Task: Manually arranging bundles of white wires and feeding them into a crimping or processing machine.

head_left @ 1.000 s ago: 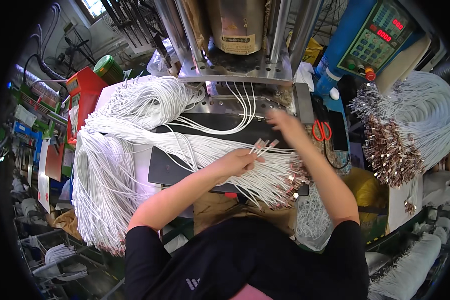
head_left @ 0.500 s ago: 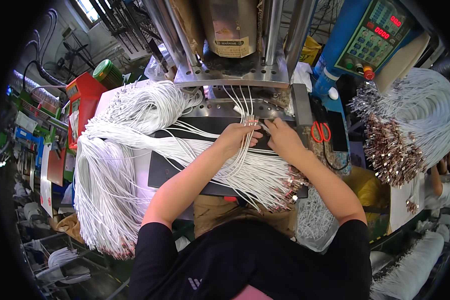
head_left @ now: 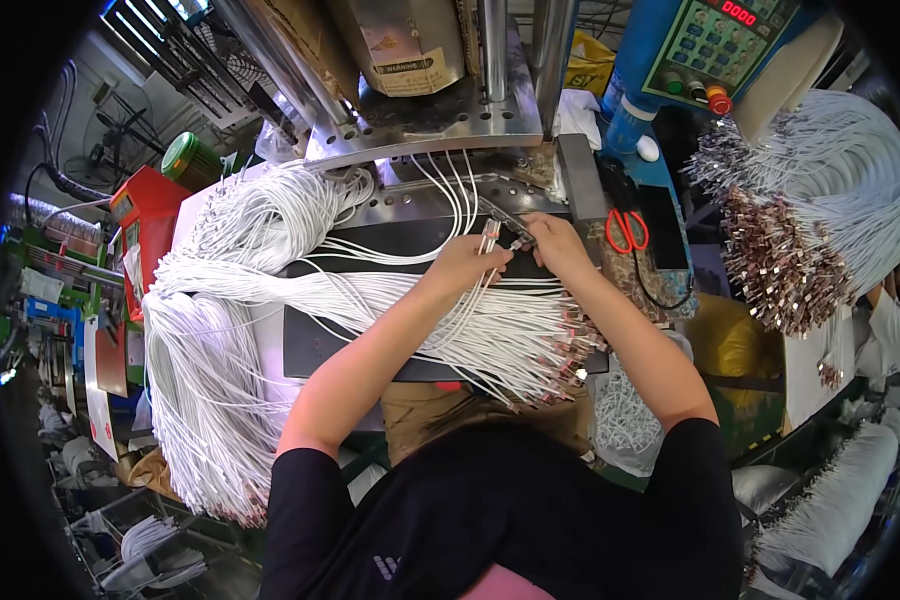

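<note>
Over the near edge of the press bed, my left hand [head_left: 467, 264] is closed round several white cables, whose small metal connector ends [head_left: 491, 231] stick up past the fingers. My right hand [head_left: 558, 246] grips one end of a narrow grey metal bar [head_left: 505, 217], which slants up and left beside those connectors. A small light connector [head_left: 517, 244] shows between the two hands; whose grip it is in, I cannot tell. Beneath my forearms a thick bundle of white cables [head_left: 370, 305] runs across a black board [head_left: 315, 345], its brownish connector ends fanned out at the right.
The press's steel plate [head_left: 420, 138] overhangs the bed just beyond my hands. Red-handled scissors [head_left: 627, 231] lie to the right, near a blue control box [head_left: 715, 50]. More cable bundles hang at the left [head_left: 210, 400] and right [head_left: 840, 200]. A bag of white scraps [head_left: 630, 415] is near my right elbow.
The view has shifted, so the scene sits further left and higher. The slanted metal bar now shows plainly at my right hand. My left hand still holds the cables.
</note>
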The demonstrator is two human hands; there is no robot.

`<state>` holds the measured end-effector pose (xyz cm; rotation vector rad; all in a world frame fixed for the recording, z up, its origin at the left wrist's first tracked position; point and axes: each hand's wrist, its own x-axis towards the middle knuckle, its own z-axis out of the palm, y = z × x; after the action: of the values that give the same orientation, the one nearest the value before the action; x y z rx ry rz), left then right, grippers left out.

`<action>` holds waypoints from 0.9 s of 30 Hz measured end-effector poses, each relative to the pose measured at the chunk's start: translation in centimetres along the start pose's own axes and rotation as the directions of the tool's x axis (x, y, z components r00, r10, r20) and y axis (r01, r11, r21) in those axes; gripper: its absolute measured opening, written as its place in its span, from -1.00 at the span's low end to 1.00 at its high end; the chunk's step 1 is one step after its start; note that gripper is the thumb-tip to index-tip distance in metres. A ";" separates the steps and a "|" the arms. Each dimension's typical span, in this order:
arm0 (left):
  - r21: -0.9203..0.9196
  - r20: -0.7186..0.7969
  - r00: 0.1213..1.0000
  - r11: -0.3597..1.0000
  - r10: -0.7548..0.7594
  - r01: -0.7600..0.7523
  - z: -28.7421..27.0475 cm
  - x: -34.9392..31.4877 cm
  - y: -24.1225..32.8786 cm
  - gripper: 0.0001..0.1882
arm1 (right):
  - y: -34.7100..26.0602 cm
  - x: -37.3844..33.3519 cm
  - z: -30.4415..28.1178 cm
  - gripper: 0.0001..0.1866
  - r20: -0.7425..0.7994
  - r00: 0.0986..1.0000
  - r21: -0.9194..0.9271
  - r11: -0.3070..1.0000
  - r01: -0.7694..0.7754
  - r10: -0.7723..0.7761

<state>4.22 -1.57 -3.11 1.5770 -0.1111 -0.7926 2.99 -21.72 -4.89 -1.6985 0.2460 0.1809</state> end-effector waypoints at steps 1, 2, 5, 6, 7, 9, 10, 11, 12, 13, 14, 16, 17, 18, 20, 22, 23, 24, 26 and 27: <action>-0.005 -0.005 1.000 1.000 0.017 -0.017 0.0 0.0 -0.1 -0.79 | 0.1 -0.1 0.2 -0.59 -0.021 0.998 -0.092 0.994 0.060 -0.062; -0.010 -0.008 0.999 0.999 0.033 -0.033 0.0 -0.1 -0.2 -0.79 | 0.1 -0.5 0.4 -0.59 -0.038 0.991 -0.185 0.976 0.116 -0.125; -0.012 -0.016 0.997 0.997 0.070 -0.070 0.4 -0.2 -0.2 -0.79 | 0.3 -0.3 0.3 -0.59 -0.065 0.987 -0.212 0.969 0.128 -0.145; -0.013 -0.020 0.996 0.996 0.089 -0.089 0.4 -0.2 -0.1 -0.78 | 0.3 0.1 0.1 -0.58 -0.077 0.992 -0.147 0.985 0.088 -0.101; -0.013 -0.020 0.996 0.996 0.087 -0.088 0.4 -0.3 -0.1 -0.78 | 0.2 0.1 0.1 -0.58 -0.085 0.995 -0.080 0.996 0.048 -0.055; -0.002 -0.006 0.998 0.998 0.066 -0.066 0.2 -0.4 0.1 -0.78 | 0.0 0.1 0.1 -0.58 -0.077 0.996 -0.063 0.997 0.038 -0.042; 0.003 0.001 0.998 0.998 0.056 -0.056 0.2 -0.4 0.1 -0.78 | -0.1 0.0 0.1 -0.57 -0.070 0.997 -0.048 0.998 0.028 -0.032; 0.003 0.002 0.999 0.999 0.055 -0.055 0.2 -0.4 0.2 -0.78 | -0.3 -0.1 0.1 -0.57 -0.063 0.998 -0.032 0.999 0.019 -0.021; 0.009 -0.001 0.998 0.998 0.059 -0.059 0.3 -0.3 0.3 -0.78 | -0.4 -0.3 0.3 -0.57 -0.063 0.998 -0.033 0.999 0.020 -0.022; 0.016 -0.004 0.998 0.998 0.065 -0.064 0.4 -0.3 0.4 -0.77 | -0.6 -0.6 0.4 -0.58 -0.065 0.996 -0.065 0.996 0.056 -0.060; 0.022 -0.007 0.998 0.997 0.070 -0.070 0.4 -0.3 0.4 -0.76 | -0.8 -0.8 0.6 -0.59 -0.066 0.993 -0.097 0.991 0.093 -0.100; -0.040 -0.021 0.997 0.997 0.071 -0.072 0.5 -0.4 0.2 -0.75 | -0.8 -0.9 0.6 -0.60 -0.065 0.988 -0.130 0.983 0.131 -0.140; -0.101 -0.034 0.997 0.992 0.069 -0.072 0.5 -0.5 0.0 -0.74 | -0.7 -0.7 0.4 -0.62 -0.034 0.985 -0.128 0.978 0.163 -0.169; -0.162 -0.048 0.997 0.984 0.067 -0.074 0.5 -0.5 -0.1 -0.72 | -0.6 -0.6 0.1 -0.63 -0.003 0.980 -0.124 0.973 0.195 -0.197; -0.172 -0.032 0.999 0.984 0.034 -0.039 -0.3 -0.4 0.0 -0.71 | -0.5 -0.3 -0.6 -0.64 0.030 0.974 -0.118 0.967 0.227 -0.225; -0.187 0.007 0.999 0.982 -0.035 0.036 -1.0 -0.3 0.1 -0.69 | -0.8 -0.1 -1.5 -0.66 0.027 0.990 -0.097 0.985 0.141 -0.139; -0.187 0.007 0.999 0.982 -0.036 0.037 -1.0 -0.3 0.0 -0.69 | -0.9 -0.2 -1.7 -0.67 0.025 0.995 -0.086 0.992 0.097 -0.095; -0.142 -0.008 1.000 0.990 -0.021 0.019 -1.0 -0.3 -0.2 -0.69 | -0.7 -0.2 -1.6 -0.67 0.025 0.995 -0.086 0.992 0.096 -0.094; -0.051 -0.035 0.999 0.999 0.012 -0.014 -1.0 -0.4 -0.5 -0.70 | -0.2 0.0 -1.3 -0.68 0.068 0.989 -0.099 0.985 0.140 -0.133; -0.052 -0.033 0.999 0.999 0.011 -0.013 -0.8 -0.4 -0.5 -0.70 | 0.0 0.0 -1.3 -0.68 0.089 0.985 -0.106 0.981 0.160 -0.151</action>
<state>4.16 -0.58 -3.43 1.5383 -0.0755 -0.7547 2.95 -22.96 -4.69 -1.8097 0.0427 0.1485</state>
